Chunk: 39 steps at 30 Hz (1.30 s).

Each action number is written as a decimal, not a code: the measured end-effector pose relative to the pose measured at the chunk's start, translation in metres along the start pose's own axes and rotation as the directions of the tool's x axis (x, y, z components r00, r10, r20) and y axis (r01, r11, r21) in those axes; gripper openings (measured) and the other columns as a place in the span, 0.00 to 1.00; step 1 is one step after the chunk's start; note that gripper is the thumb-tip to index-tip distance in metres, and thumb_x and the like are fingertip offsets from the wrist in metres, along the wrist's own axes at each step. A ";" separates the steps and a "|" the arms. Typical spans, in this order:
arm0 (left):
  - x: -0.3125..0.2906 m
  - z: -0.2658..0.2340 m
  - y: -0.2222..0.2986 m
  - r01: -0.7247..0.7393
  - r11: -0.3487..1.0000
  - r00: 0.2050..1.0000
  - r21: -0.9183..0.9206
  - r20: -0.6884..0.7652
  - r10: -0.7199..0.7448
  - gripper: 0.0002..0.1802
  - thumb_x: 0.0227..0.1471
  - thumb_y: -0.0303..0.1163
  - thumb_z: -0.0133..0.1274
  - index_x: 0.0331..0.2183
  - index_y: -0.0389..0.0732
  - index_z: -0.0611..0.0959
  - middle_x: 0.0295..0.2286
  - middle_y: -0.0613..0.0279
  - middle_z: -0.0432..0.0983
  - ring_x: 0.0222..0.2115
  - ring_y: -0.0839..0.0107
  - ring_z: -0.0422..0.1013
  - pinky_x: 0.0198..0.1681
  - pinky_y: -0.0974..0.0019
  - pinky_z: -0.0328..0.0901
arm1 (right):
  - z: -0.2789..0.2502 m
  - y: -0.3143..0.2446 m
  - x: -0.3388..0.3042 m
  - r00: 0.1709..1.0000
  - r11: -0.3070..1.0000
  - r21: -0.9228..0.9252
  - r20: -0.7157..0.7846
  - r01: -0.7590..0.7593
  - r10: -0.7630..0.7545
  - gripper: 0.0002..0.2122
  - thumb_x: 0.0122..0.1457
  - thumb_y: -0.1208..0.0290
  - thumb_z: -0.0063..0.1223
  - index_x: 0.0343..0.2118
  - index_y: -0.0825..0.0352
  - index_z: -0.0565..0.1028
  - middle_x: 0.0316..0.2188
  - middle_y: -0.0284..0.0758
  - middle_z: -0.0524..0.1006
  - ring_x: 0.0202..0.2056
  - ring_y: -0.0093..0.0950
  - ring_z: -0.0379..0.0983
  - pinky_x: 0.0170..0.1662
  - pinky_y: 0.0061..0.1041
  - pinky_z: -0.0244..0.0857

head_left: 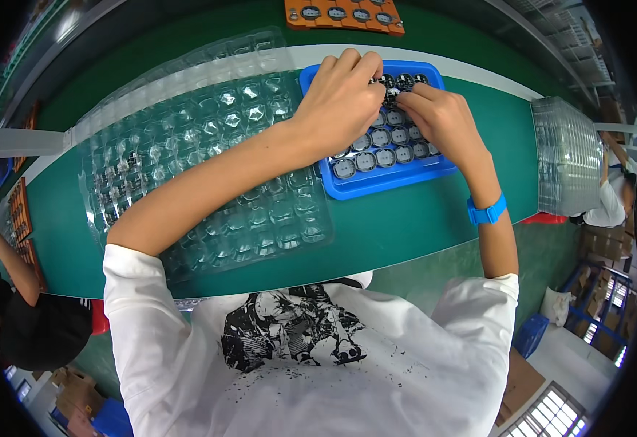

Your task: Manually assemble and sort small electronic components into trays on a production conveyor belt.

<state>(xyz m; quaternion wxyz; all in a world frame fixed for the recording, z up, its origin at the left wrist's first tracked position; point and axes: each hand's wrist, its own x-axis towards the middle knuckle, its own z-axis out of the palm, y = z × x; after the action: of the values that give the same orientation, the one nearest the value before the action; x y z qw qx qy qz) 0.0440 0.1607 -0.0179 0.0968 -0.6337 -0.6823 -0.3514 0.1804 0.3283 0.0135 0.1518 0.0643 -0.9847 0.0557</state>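
Both hands over blue tray (347, 191): left hand (342, 102) & right hand (442, 116) curled, grip unclear

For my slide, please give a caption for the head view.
Both hands, left and right, pick among round parts in a blue tray.

Green work surface (406, 226) with a white strip along its far edge. Clear blister tray (187, 153) at left. Orange tray (344, 14) of round parts beyond. Stack of clear trays (567, 153) at right. Neighbouring workers at both sides; cardboard boxes on the floor.
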 end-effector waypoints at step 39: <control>0.013 -0.007 -0.010 -0.030 0.994 0.998 0.106 -0.047 0.036 0.06 0.46 0.29 0.58 0.26 0.37 0.83 0.31 0.58 0.72 0.36 0.60 0.68 0.38 0.57 0.63 | -0.004 0.015 -0.008 0.997 0.996 -0.032 0.011 -0.080 0.081 0.05 0.53 0.76 0.59 0.33 0.67 0.79 0.28 0.38 0.76 0.27 0.40 0.74 0.29 0.35 0.68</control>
<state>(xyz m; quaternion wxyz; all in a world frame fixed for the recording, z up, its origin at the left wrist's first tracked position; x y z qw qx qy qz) 0.0299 0.1674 -0.0083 0.1524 -0.6302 -0.6867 -0.3287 0.1872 0.3445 0.0136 0.1443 0.0225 -0.9882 0.0456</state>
